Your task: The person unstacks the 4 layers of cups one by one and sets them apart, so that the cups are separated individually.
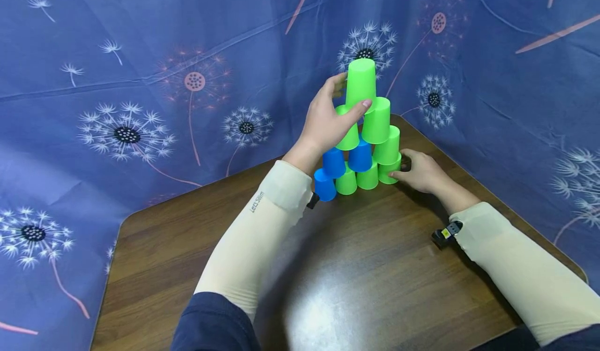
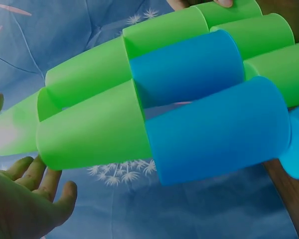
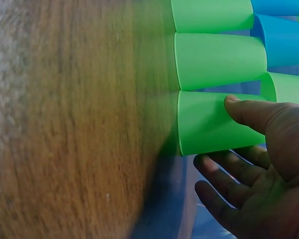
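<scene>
Upside-down cups stand in a pyramid, with a single green cup (image 1: 361, 80) on top. My left hand (image 1: 323, 116) is around this top cup, its thumb across the cup's lower front and its fingers on the left side. In the left wrist view its fingers (image 2: 34, 177) are loosely spread, and the thumb is partly cut off. At the bottom right corner, my right hand (image 1: 422, 171) holds a green cup (image 3: 209, 122), thumb on one side and fingers on the other. Blue cups (image 2: 219, 129) stand in the lower rows among green ones.
The pyramid stands near the far corner of a brown wooden table (image 1: 375, 267). Behind it and to the sides hangs a blue cloth (image 1: 262, 44) with dandelion prints. Green cups (image 1: 376, 122) in the row below support the top one.
</scene>
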The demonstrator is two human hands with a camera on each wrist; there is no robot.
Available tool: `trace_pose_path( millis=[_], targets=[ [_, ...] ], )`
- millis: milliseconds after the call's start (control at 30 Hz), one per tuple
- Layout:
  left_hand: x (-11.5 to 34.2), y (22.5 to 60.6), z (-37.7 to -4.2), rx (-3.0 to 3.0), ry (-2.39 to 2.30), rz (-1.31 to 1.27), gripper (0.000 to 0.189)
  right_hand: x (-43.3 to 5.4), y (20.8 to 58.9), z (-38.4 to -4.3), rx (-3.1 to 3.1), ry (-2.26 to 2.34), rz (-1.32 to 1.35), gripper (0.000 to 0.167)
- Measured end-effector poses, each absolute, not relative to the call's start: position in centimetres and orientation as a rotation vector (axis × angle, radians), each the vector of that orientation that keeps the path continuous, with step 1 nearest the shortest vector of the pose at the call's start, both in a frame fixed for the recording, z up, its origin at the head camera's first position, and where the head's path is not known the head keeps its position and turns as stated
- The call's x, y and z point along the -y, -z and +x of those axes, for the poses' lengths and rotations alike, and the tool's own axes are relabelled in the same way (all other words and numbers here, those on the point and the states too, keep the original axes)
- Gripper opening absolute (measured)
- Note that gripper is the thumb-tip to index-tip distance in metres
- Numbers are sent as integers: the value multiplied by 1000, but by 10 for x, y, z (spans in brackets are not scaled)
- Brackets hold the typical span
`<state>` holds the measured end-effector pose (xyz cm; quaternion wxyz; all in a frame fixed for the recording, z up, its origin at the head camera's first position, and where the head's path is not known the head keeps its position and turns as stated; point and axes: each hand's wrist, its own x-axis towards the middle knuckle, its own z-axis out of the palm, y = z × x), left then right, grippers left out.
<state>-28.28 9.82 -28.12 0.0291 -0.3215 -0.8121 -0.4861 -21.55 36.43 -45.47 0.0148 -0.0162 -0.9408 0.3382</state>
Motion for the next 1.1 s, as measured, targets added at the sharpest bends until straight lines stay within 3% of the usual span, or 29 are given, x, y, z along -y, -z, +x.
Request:
trace_pose_path(
  millis=[300, 600, 1100],
  targets=[
    [-111, 285, -289, 2557, 1488, -885, 73, -364, 455, -217, 2949, -1094, -53, 76],
    [-109, 281, -287, 2360, 1637, -918, 61, -365, 457, -217, 2931, -1068, -51, 72],
    [-23, 284, -281, 2005, 1723, -905, 46, -364, 456, -217, 2940, -1026, -10, 72]
  ],
)
